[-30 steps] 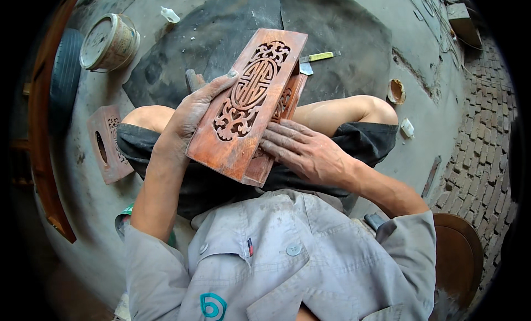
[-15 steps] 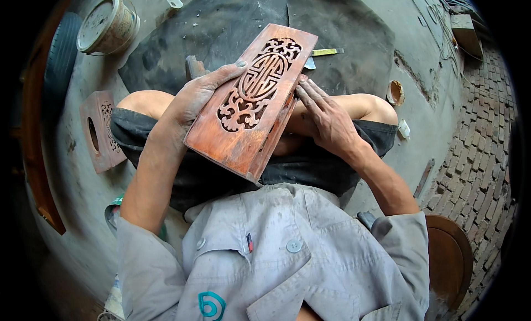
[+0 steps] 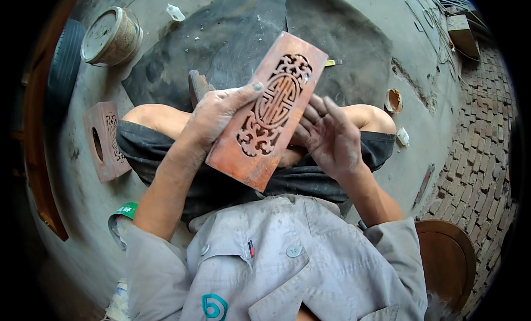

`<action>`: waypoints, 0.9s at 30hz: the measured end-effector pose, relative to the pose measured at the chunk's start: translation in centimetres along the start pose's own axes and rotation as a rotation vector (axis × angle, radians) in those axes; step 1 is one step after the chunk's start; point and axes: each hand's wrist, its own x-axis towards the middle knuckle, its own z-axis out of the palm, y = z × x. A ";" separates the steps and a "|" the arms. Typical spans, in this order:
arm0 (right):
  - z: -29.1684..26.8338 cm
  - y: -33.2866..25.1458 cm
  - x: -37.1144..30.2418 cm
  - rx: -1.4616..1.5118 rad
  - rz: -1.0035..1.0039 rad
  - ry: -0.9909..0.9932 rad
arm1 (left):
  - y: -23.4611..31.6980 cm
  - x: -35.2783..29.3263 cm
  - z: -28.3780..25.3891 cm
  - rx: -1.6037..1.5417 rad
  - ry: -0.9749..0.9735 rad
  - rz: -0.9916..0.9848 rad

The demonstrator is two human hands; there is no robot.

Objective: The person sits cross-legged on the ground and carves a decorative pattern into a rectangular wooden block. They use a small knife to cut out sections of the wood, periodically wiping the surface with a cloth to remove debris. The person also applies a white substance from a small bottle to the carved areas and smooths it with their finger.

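A reddish-brown carved wooden tissue box is tilted above my lap, its openwork panel facing up. My left hand grips its left edge, thumb on the top face and the other fingers hidden underneath. At the box's right edge is my right hand, palm turned up and fingers apart; some fingertips reach the edge, and I cannot tell whether they touch it. Pale dust coats both hands. A second carved box with an oval slot stands on the floor beyond my left knee.
A dark mat lies on the concrete floor ahead. A lidded bucket and a tyre stand at the far left. At right are a small round container, a white bottle and a wooden stool.
The box has shifted right and slightly nearer, turned so its side face no longer shows. My right hand has rolled from palm down on the box's side to palm up.
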 end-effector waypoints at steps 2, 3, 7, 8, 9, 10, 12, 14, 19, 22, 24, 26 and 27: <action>0.1 -0.3 0.2 0.101 0.055 0.018 | -0.4 0.2 0.5 0.024 0.010 0.062; -0.2 0.0 0.1 0.144 0.094 -0.009 | -0.1 0.2 0.6 0.045 0.006 0.064; -0.8 1.9 -1.2 0.250 0.310 -0.145 | -0.3 0.9 0.3 0.113 0.035 0.129; -0.6 2.2 -1.6 0.256 0.344 -0.124 | -0.4 1.0 0.3 0.111 0.029 0.140; 0.0 2.2 -1.7 0.206 0.377 -0.107 | 0.0 0.8 0.6 0.080 0.052 0.098; -0.8 2.9 -1.9 0.224 0.404 -0.135 | -0.1 0.9 0.6 0.089 0.060 0.084; 0.0 3.2 -2.3 0.202 0.403 -0.079 | -0.3 1.0 0.2 0.112 0.087 0.062; -0.1 3.0 -2.4 0.161 0.421 -0.083 | -0.7 1.2 0.3 0.126 0.084 0.096; -2.7 3.2 -2.3 0.046 0.293 -0.228 | -0.9 1.6 0.6 0.210 0.126 0.132; 0.7 2.0 -3.0 -0.382 0.233 0.079 | -0.9 1.2 0.9 0.186 0.175 0.126; 0.8 2.1 -3.0 -0.512 0.293 0.103 | -1.1 1.6 0.9 0.141 0.164 0.131; 1.2 3.4 -3.1 -0.639 0.221 0.045 | -1.4 1.7 1.1 0.153 0.159 0.156; 0.7 4.2 -3.2 -0.596 0.219 0.033 | -1.5 1.8 1.1 0.165 0.160 0.167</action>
